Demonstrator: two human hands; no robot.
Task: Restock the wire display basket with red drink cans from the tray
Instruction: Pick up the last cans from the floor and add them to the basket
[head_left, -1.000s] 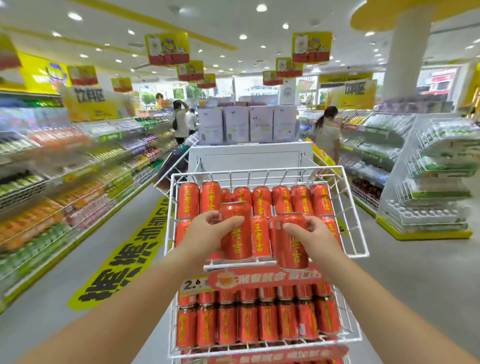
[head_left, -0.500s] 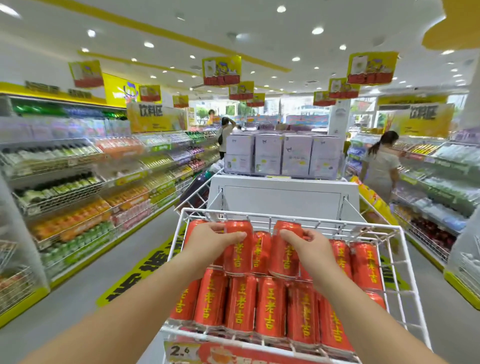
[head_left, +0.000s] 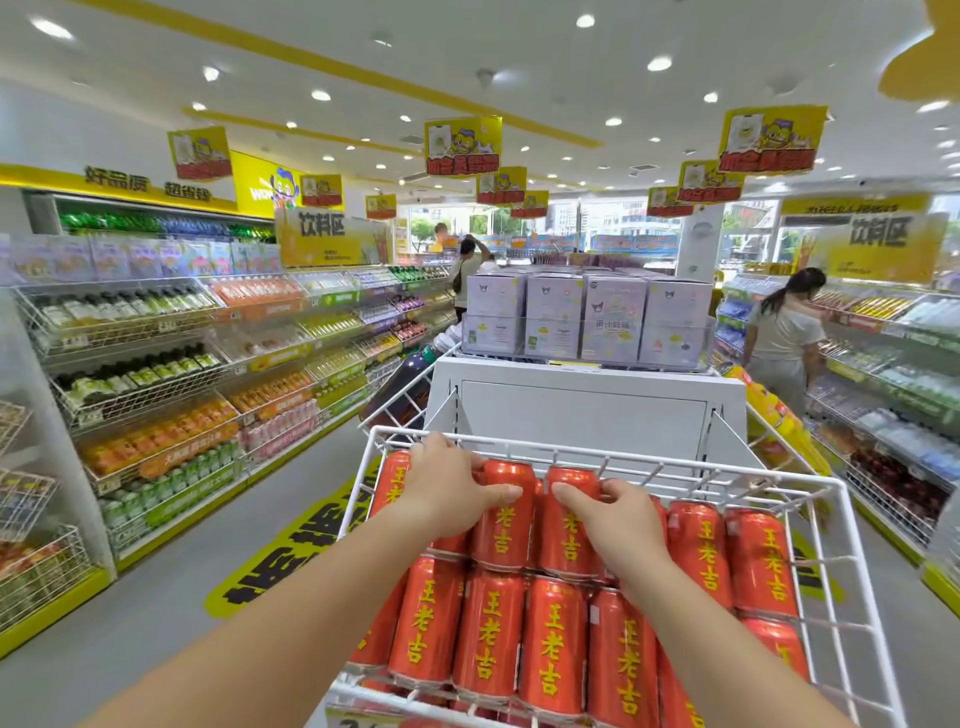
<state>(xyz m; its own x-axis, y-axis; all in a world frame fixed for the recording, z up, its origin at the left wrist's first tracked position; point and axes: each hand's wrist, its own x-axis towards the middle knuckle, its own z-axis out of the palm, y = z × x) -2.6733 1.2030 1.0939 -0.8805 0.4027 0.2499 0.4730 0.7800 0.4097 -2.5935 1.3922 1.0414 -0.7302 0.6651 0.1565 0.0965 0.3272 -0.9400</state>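
Note:
A white wire display basket (head_left: 613, 458) stands in front of me, filled with several red drink cans with yellow lettering. My left hand (head_left: 447, 486) grips one red can (head_left: 505, 525) in the back row. My right hand (head_left: 618, 522) grips the red can beside it (head_left: 567, 525). Both cans lie tilted against the basket's far rim, above a front row of cans (head_left: 488, 634). No tray is in view.
A white cabinet (head_left: 582, 410) with purple boxes (head_left: 587, 317) stands right behind the basket. Drink shelves (head_left: 156, 374) line the left aisle, more shelves (head_left: 893, 374) the right. A person (head_left: 784, 338) stands at the right shelves, another (head_left: 467, 275) farther back.
Both hands carried their cans from the basket's front edge up to the back row. The view moved closer and lower, so the lower basket is out of sight.

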